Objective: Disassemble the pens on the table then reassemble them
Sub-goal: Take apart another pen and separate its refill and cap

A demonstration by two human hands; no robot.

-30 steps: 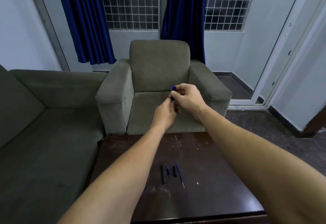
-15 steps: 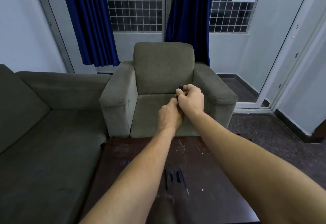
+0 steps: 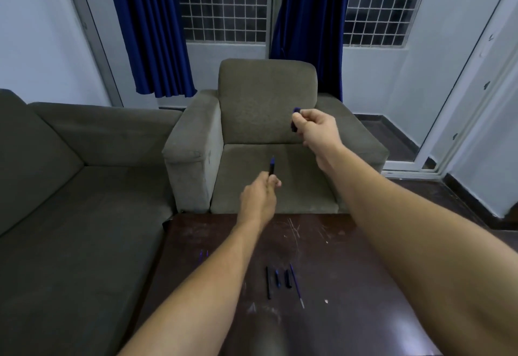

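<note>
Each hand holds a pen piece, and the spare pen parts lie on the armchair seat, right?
No: the head view shows the spare pen parts lying on the dark table, not the armchair. The left hand does hold a pen barrel, the right hand a cap.

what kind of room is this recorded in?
Probably a sitting room or a waiting lounge: a grey armchair with a matching sofa beside it, a dark low table in front, and blue curtains over grilled windows.

Living room: sofa (image 3: 70,187), armchair (image 3: 266,131), curtains (image 3: 151,27).
</note>
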